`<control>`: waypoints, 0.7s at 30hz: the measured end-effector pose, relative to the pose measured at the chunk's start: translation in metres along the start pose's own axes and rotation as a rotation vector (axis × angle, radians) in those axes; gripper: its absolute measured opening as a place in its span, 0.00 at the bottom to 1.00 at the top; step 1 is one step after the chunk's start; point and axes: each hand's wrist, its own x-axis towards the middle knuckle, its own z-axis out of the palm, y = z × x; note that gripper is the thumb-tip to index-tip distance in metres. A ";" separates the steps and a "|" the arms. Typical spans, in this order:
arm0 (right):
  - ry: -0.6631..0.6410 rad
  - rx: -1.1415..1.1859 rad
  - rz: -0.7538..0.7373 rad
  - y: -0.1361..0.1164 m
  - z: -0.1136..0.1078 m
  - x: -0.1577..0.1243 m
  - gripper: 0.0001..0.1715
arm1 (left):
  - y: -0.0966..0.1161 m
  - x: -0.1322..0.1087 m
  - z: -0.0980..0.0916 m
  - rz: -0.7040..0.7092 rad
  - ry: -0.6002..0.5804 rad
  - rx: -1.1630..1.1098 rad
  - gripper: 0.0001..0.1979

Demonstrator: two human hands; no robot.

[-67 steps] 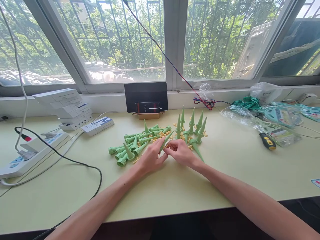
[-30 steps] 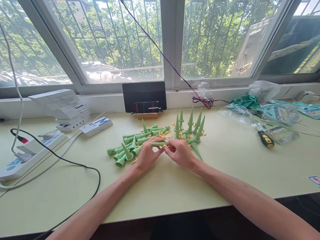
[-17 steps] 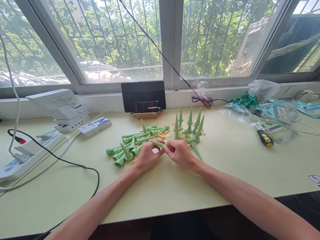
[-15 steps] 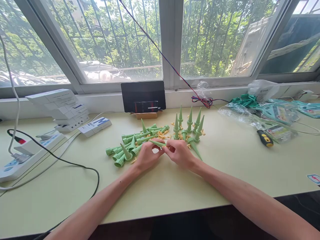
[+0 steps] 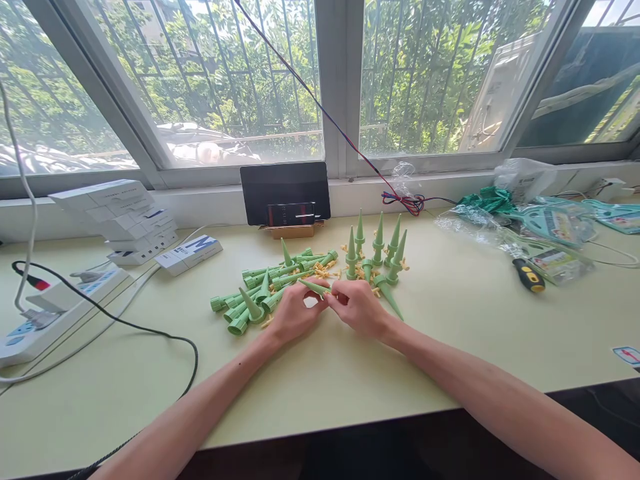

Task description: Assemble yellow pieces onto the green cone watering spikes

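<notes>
My left hand [image 5: 296,308] is closed around a green plastic plant watering spike [image 5: 313,287], whose pointed end slants up to the left. My right hand [image 5: 359,304] meets it at the other end, thumb and fingers pinched together. A speck of yellow shows between the fingertips, likely part of a small yellow valve; most of it is hidden. Left of my hands lies a pile of green spikes [image 5: 253,305], with loose yellow valves [image 5: 325,270] beside it. Beyond my right hand several spikes [image 5: 379,241] stand point up with yellow valves on them, and one spike [image 5: 390,298] lies tilted.
A dark tablet [image 5: 285,190] and a phone [image 5: 291,214] stand at the back. White boxes [image 5: 125,217], a power strip [image 5: 65,313] and cables are on the left. On the right are a screwdriver [image 5: 529,275] and plastic-wrapped packets [image 5: 555,260]. The table's front edge runs below my forearms.
The view has shifted very slightly. Both hands stay on the watering spike in nearly the same pose.
</notes>
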 end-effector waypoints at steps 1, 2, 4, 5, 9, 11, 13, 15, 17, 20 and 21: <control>0.005 -0.002 0.002 0.000 0.000 0.000 0.18 | 0.000 0.000 0.000 -0.012 0.005 -0.001 0.10; 0.015 -0.010 0.001 -0.001 0.000 0.000 0.18 | 0.000 0.000 0.000 -0.026 0.009 -0.010 0.10; 0.049 -0.035 -0.014 -0.002 -0.001 0.001 0.15 | 0.000 0.001 0.001 -0.052 0.016 -0.052 0.12; 0.064 -0.046 -0.028 -0.003 -0.001 0.001 0.12 | 0.001 0.001 0.001 -0.061 0.018 -0.078 0.12; 0.084 -0.067 -0.072 -0.004 -0.002 0.000 0.05 | 0.000 0.001 0.001 -0.083 0.013 -0.184 0.15; 0.085 -0.081 -0.091 -0.002 -0.001 -0.001 0.07 | -0.001 0.001 0.001 -0.093 0.005 -0.227 0.15; 0.085 -0.090 -0.119 -0.001 0.000 -0.002 0.08 | -0.002 0.001 0.001 -0.104 -0.016 -0.255 0.16; 0.085 -0.082 -0.150 0.000 0.001 -0.002 0.09 | -0.003 0.001 0.001 -0.117 -0.042 -0.271 0.16; 0.086 -0.068 -0.176 0.001 0.001 -0.002 0.10 | -0.004 0.001 0.002 -0.126 -0.061 -0.290 0.17; 0.085 -0.050 -0.203 0.001 0.001 -0.001 0.11 | -0.004 0.001 0.002 -0.126 -0.089 -0.336 0.18; 0.085 -0.044 -0.212 0.001 0.001 -0.001 0.12 | -0.005 0.001 0.002 -0.125 -0.099 -0.351 0.18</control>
